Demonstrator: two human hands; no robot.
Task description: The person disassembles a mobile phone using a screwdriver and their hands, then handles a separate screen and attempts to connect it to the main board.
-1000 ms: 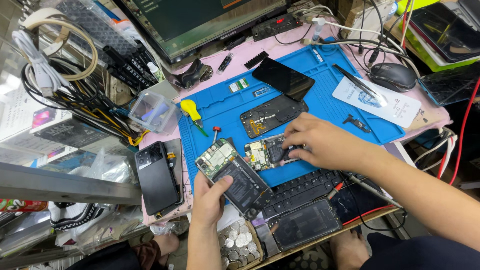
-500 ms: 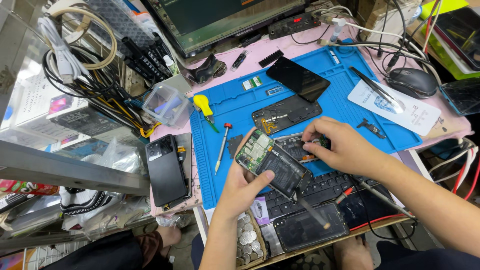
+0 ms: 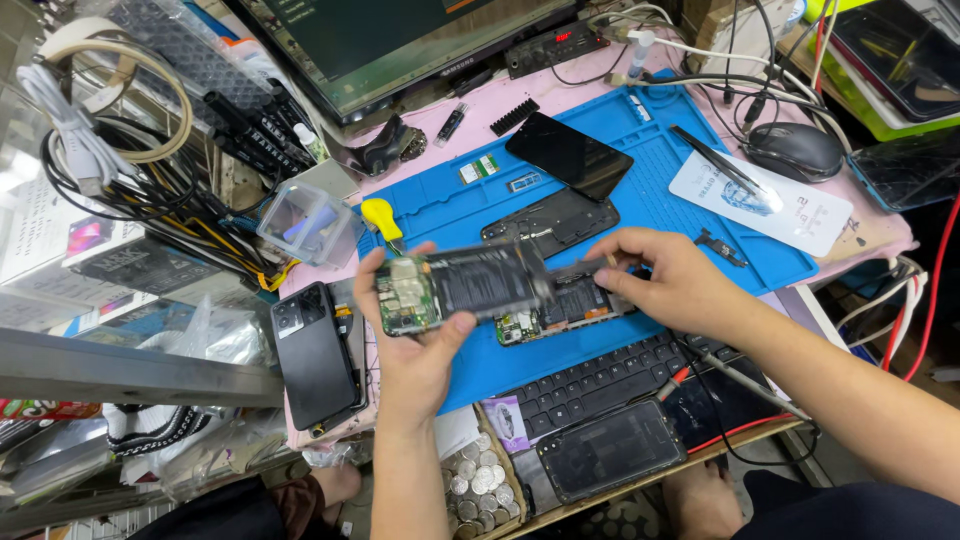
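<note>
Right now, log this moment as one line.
left hand: holds opened phone above blue mat | right hand: on second opened phone lying on mat | keyboard: near edge

A single camera, worn on the person's head, looks steeply down and a little forward over the tabletop [image 3: 880,235]. It sits close, at arm's reach: both forearms enter from the bottom edge, the left hand [image 3: 415,345] near the centre and the right hand [image 3: 665,280] just right of it. The blue mat [image 3: 660,190] fills the middle of the picture, a monitor [image 3: 400,40] crosses the top edge, and the person's feet show at the bottom, below the tabletop.
</note>
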